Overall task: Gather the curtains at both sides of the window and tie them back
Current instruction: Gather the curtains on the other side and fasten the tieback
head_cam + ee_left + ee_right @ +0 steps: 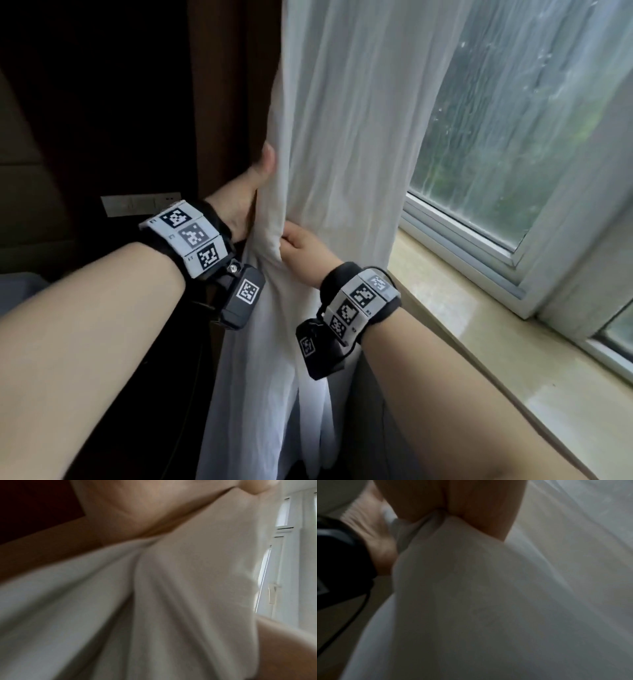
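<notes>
A white sheer curtain (342,144) hangs at the left side of the window, bunched into folds at waist height. My left hand (250,198) wraps round the bunch from the left, its thumb up along the cloth and its fingers hidden behind it. Just below, my right hand (301,251) pinches a fold of the same curtain from the right. In the left wrist view the palm (137,507) presses into the gathered cloth (154,601). The right wrist view shows fingers (471,507) curled into the white fabric (488,601).
A dark brown curtain or panel (222,85) hangs left of the white one. A stone window sill (496,349) runs along the right under the white window frame (455,233). A wall switch plate (137,204) sits at the left. More sheer cloth (582,240) hangs further right.
</notes>
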